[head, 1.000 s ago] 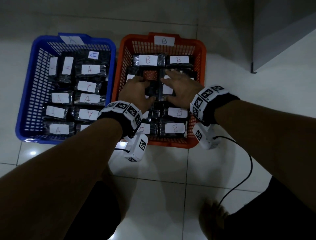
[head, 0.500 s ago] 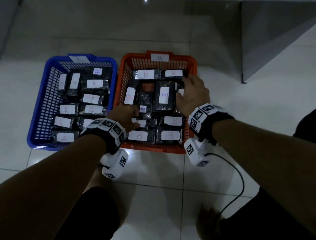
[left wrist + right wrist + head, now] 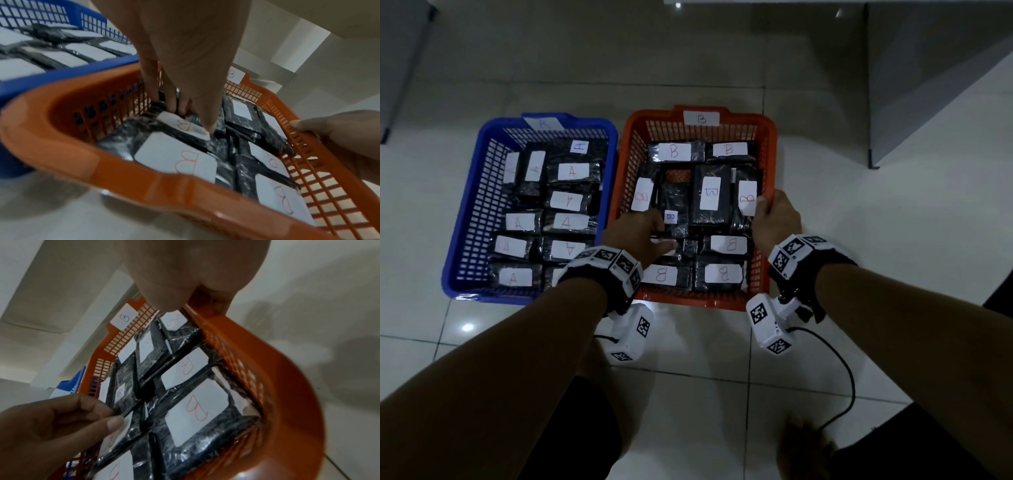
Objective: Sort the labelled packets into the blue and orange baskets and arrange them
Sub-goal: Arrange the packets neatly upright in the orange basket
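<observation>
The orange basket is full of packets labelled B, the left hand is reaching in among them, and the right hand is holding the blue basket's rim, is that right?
Not quite. The right hand grips the rim of the orange basket, not the blue basket; the head view shows it at the orange basket's right wall. The rest stands: the packets there are labelled B and the left hand reaches in among them.

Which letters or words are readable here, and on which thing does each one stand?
"B": tag on the orange basket far rim.
"B": white labels on its black packets.
"A": white labels on packets in the blue basket.
Blue basket's rim tag: too faint, perhaps "A".
Wristband squares: coded patterns, no words.
</observation>
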The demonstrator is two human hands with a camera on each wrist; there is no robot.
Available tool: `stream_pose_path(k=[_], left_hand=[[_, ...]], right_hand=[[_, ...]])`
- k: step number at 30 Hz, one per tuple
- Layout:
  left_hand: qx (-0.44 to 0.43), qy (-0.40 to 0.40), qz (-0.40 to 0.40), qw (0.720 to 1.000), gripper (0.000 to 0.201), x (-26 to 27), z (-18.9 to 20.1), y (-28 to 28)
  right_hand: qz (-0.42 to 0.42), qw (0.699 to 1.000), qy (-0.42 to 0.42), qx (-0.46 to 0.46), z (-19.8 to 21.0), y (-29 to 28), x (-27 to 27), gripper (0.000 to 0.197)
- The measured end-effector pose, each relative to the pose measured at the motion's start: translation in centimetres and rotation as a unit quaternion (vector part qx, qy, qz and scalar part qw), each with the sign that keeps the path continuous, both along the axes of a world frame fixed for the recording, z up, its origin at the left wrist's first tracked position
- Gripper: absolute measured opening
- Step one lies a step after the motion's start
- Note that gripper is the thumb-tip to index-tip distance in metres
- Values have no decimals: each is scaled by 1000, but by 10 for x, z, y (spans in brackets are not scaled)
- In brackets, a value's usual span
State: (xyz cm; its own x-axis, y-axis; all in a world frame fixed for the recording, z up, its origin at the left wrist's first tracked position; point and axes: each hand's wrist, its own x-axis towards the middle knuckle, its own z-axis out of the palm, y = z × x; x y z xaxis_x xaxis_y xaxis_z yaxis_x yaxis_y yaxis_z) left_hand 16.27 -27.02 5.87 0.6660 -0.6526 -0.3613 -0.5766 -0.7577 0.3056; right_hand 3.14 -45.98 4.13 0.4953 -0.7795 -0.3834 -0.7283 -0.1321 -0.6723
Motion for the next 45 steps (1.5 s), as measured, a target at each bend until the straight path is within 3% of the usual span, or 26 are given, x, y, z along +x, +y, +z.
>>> stream_pose_path(k=[8, 12, 23, 26, 28, 34, 37, 41, 45], left_hand=[[-14, -17, 22, 1000, 51, -4, -3, -12], [-31, -24, 74, 996, 65, 0, -3, -22], [-13, -24, 84, 996, 60, 0, -8, -28], [-41, -38, 64, 996, 58, 4, 3, -22], [-46, -41, 60, 996, 54, 11, 16, -16], [-18, -83, 27, 996, 36, 39, 37, 23], [-1, -100, 76, 992, 40, 50, 27, 37], [27, -51, 168, 984, 39, 53, 1, 34], [-21, -29, 198, 979, 38, 54, -7, 30]], right_hand=[[13, 1000, -14, -2, 2, -1, -3, 31], [7, 1000, -20, 8, 0, -1, -3, 30], [6, 1000, -27, 10, 0, -2, -4, 31], [-16, 999, -40, 6, 5, -6, 0, 44], [-21, 999, -34, -24, 9, -10, 5, 53], [29, 986, -48, -160, 16, 0, 25, 43], [49, 973, -39, -222, 15, 12, 29, 47], [-57, 988, 62, -128, 1, 25, 15, 57], [-70, 995, 61, -41, -4, 40, 9, 61]])
